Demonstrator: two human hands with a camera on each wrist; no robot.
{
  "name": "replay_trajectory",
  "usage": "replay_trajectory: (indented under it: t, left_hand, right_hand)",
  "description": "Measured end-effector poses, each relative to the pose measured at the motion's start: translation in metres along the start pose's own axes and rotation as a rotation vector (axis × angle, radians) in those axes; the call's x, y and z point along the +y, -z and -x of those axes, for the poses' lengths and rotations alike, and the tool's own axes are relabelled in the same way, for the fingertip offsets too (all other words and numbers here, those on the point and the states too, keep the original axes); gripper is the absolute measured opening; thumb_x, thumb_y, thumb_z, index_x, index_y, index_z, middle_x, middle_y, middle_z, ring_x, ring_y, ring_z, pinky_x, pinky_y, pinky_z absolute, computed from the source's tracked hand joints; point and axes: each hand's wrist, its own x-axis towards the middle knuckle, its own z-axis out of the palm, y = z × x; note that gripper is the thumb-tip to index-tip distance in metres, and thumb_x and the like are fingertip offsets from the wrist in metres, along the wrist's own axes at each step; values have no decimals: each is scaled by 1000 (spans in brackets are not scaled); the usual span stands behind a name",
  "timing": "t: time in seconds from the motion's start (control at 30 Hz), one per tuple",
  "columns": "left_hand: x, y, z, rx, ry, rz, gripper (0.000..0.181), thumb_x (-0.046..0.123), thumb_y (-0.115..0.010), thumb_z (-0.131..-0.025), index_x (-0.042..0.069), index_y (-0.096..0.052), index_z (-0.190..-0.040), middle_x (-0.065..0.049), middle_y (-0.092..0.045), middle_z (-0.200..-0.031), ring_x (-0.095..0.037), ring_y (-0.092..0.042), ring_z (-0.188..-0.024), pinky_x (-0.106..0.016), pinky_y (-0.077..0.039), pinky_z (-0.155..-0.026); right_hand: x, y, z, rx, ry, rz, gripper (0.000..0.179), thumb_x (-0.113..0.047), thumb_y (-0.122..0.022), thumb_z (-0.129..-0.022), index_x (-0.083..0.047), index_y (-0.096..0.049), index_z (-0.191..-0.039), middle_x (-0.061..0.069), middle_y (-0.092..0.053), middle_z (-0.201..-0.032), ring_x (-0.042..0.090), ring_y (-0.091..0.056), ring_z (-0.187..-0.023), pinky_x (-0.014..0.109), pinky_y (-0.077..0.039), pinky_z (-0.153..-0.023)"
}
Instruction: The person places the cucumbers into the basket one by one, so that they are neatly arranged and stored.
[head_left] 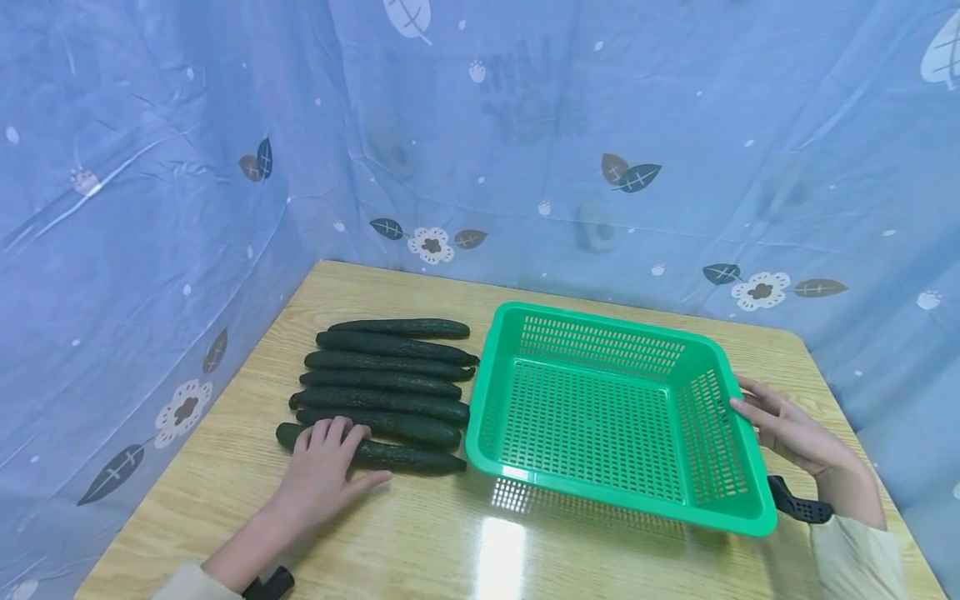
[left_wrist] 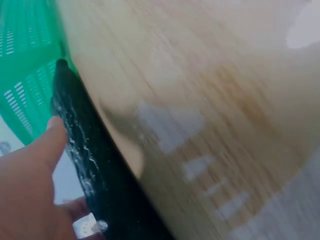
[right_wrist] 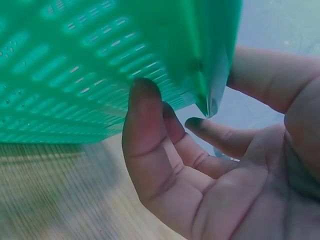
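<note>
Several dark green cucumbers (head_left: 386,382) lie side by side in a column on the left of the table. My left hand (head_left: 324,467) rests over the nearest cucumber (head_left: 408,458), its fingers across the top and its thumb spread out toward the near side. In the left wrist view, the thumb (left_wrist: 50,142) overlaps the edge of that cucumber (left_wrist: 90,150). A green plastic basket (head_left: 750,450) with slotted walls stands to the right, nothing inside it. My right hand (head_left: 798,429) holds its right rim, thumb on top and fingers (right_wrist: 145,115) beneath, beside the slotted wall.
The cucumbers' right ends lie close to the basket's left wall. Light wood tabletop (head_left: 390,542) stretches in front of both. A blue patterned curtain (head_left: 525,167) closes off the back and sides.
</note>
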Motion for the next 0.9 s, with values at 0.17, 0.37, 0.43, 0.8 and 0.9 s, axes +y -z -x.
replay_trajectory:
  t: [0.17, 0.37, 0.43, 0.8, 0.9]
  left_hand:
    - [-1, -10, 1, -18, -15, -3, 69, 68, -58, -75, 16, -53, -119, -13, -47, -115, -35, -41, -113, -59, -22, -100]
    - [-2, -19, 1, 10, -29, -52, 63, 63, -59, -78, 16, -54, -119, -16, -46, -116, -36, -39, -112, -58, -20, -101]
    - [-2, -20, 0, 12, -29, -56, 60, 61, -60, -78, 17, -54, -118, -15, -45, -115, -36, -39, -112, -58, -20, -101]
    - [-9, -22, -4, 34, -77, -13, 53, 59, -60, -78, 17, -54, -111, -10, -44, -103, -34, -42, -101, -54, -31, -94]
    - [-9, -20, -3, 42, -91, -8, 52, 57, -60, -79, 17, -54, -111, -9, -45, -103, -34, -42, -100, -54, -34, -89]
  right_hand:
    - [3, -1, 1, -1, -15, -46, 54, -9, -25, -103, -15, 2, -149, -14, -44, -128, 8, -59, -107, 40, -53, -79]
    - [2, -4, 1, -3, -9, -102, 54, -9, -25, -103, -16, 3, -149, -11, -50, -125, 11, -60, -105, 40, -53, -78]
    - [1, -5, 1, -4, -4, -118, 54, -9, -24, -103, -16, 2, -149, -9, -53, -123, 13, -62, -103, 40, -53, -77]
    - [5, -6, 3, 29, 4, -98, 53, -9, -25, -103, -16, 1, -149, -8, -55, -122, 13, -62, -101, 38, -54, -76]
    - [5, -7, 2, 17, 21, -116, 53, -8, -24, -103, -17, 0, -149, -7, -55, -123, 14, -62, -103, 39, -53, -76]
